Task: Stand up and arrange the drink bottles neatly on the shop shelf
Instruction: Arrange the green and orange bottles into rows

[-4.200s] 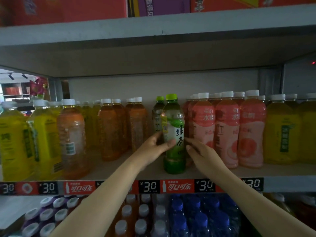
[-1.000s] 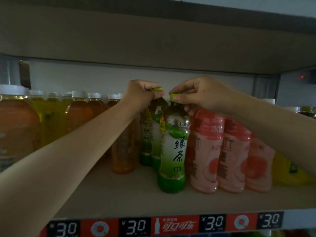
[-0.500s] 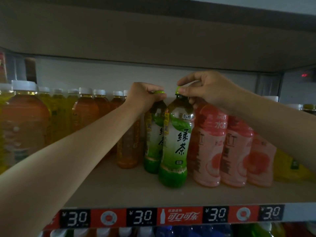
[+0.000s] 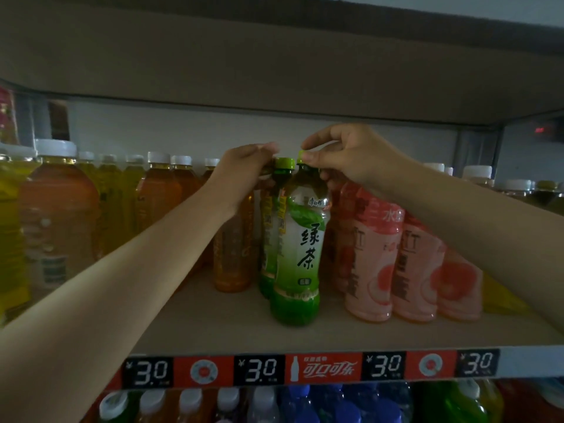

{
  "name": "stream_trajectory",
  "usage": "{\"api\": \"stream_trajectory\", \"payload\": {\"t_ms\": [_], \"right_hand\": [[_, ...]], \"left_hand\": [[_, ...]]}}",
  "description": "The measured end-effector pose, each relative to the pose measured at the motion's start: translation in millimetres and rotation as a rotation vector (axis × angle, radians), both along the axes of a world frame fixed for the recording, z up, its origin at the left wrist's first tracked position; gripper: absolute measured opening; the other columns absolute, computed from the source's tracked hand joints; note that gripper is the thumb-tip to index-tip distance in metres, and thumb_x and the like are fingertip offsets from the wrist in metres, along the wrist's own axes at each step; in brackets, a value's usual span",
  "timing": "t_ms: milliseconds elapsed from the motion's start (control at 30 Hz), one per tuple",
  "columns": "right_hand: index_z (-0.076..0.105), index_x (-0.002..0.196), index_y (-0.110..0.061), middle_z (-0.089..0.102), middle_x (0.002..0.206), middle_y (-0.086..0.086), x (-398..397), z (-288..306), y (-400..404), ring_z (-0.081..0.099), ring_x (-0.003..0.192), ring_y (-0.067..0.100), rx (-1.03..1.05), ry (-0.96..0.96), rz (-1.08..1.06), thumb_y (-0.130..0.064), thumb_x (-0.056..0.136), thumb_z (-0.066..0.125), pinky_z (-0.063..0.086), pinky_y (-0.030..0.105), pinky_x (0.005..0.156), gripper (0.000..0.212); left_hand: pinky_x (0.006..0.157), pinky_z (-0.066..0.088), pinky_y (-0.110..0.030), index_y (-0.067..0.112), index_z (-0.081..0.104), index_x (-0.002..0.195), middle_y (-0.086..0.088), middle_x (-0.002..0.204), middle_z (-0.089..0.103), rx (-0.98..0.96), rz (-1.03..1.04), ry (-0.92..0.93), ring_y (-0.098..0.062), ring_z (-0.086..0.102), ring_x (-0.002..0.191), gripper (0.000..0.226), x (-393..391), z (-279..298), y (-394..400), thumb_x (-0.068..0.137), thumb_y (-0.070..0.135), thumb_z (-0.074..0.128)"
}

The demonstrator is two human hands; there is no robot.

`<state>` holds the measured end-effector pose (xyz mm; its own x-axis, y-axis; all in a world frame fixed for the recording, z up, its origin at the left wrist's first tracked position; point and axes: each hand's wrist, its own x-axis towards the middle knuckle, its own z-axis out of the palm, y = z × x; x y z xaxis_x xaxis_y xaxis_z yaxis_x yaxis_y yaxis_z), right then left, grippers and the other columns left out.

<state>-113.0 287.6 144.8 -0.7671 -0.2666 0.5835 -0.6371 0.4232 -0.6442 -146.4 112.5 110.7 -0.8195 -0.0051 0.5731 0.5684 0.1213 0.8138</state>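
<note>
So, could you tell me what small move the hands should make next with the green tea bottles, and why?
Probably ease the front green tea bottle upright with the right hand, which pinches its cap. It leans left against the second green tea bottle, whose top the left hand grips.

A pale shop shelf (image 4: 232, 328) is seen, edged in front by a price strip (image 4: 308, 369) marked 3.0. Standing on it from left to right are yellow bottles (image 4: 12, 233), orange tea bottles (image 4: 61, 221), two green tea bottles (image 4: 300, 248) one behind the other near the middle, and pink drink bottles (image 4: 374, 261). More yellow bottles (image 4: 500, 300) are glimpsed at the far right.
</note>
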Motion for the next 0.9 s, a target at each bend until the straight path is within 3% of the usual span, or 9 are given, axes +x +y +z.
{"api": "stream_trajectory", "payload": {"t_ms": [100, 233, 333, 400, 533, 667, 900], "right_hand": [[0.064, 0.095, -0.021, 0.064, 0.075, -0.004, 1.0, -2.2, -6.1, 0.058, 0.053, -0.001, 0.017, 0.003, -0.009, -0.023, 0.081, 0.070, 0.046, 0.014, 0.048, 0.015], [0.063, 0.102, -0.021, 0.063, 0.073, -0.007, 3.3, -6.7, -14.3, 0.056, 0.059, 0.000, 0.062, 0.046, -0.017, -0.025, 0.085, 0.065, 0.048, 0.015, 0.054, 0.017], [0.063, 0.110, -0.021, 0.063, 0.078, -0.008, 5.0, -11.6, -20.2, 0.054, 0.063, -0.001, 0.101, 0.092, -0.040, -0.029, 0.087, 0.062, 0.045, 0.011, 0.058, 0.024], [0.064, 0.110, -0.027, 0.064, 0.084, -0.009, 5.3, -16.2, -21.0, 0.055, 0.064, -0.002, 0.114, 0.134, -0.092, -0.035, 0.087, 0.061, 0.043, 0.009, 0.055, 0.025], [0.067, 0.098, -0.028, 0.065, 0.080, -0.009, 3.9, -22.5, -20.1, 0.058, 0.062, -0.001, 0.041, 0.205, -0.186, -0.039, 0.082, 0.066, 0.048, 0.013, 0.056, 0.020], [0.068, 0.095, -0.029, 0.066, 0.081, -0.008, 0.1, -25.4, -17.8, 0.059, 0.064, -0.001, -0.018, 0.177, -0.161, -0.038, 0.080, 0.069, 0.050, 0.018, 0.064, 0.018], [0.067, 0.103, -0.025, 0.067, 0.087, -0.007, -2.0, -30.6, -13.4, 0.057, 0.064, -0.009, -0.043, 0.202, -0.075, -0.033, 0.084, 0.065, 0.049, 0.009, 0.064, 0.020]], "left_hand": [[0.057, 0.047, -0.007, 0.025, 0.067, 0.101, 0.010, 0.096, 0.067, 0.082, 0.027, 0.096, 0.001, 0.062, 0.090, 0.018, 11.6, -12.6, 1.3, 0.094, 0.025, 0.051], [0.067, 0.045, -0.008, 0.030, 0.066, 0.097, 0.014, 0.090, 0.066, -0.015, 0.113, 0.269, 0.007, 0.061, 0.083, 0.020, 22.8, -30.0, 1.5, 0.095, 0.025, 0.047], [0.079, 0.049, -0.020, 0.017, 0.064, 0.108, 0.001, 0.100, 0.068, -0.061, 0.006, 0.243, -0.006, 0.064, 0.093, 0.023, 25.7, -44.8, 0.2, 0.096, 0.025, 0.046], [0.076, 0.048, -0.015, 0.016, 0.062, 0.111, 0.004, 0.100, 0.067, -0.077, -0.060, 0.221, -0.004, 0.064, 0.094, 0.027, 27.7, -55.3, -2.7, 0.094, 0.032, 0.049], [0.070, 0.046, -0.004, 0.034, 0.052, 0.114, 0.023, 0.098, 0.064, -0.186, -0.135, 0.170, 0.010, 0.060, 0.092, 0.048, 32.7, -69.5, -6.9, 0.071, 0.052, 0.064], [0.071, 0.047, -0.004, 0.035, 0.045, 0.125, 0.021, 0.110, 0.058, -0.265, -0.076, 0.166, 0.010, 0.057, 0.095, 0.071, 32.1, -75.0, -5.2, 0.062, 0.046, 0.074], [0.068, 0.046, -0.003, 0.045, 0.043, 0.113, 0.022, 0.105, 0.058, -0.204, -0.071, 0.173, 0.013, 0.057, 0.092, 0.066, 33.6, -79.7, -1.0, 0.056, 0.043, 0.076]]}}
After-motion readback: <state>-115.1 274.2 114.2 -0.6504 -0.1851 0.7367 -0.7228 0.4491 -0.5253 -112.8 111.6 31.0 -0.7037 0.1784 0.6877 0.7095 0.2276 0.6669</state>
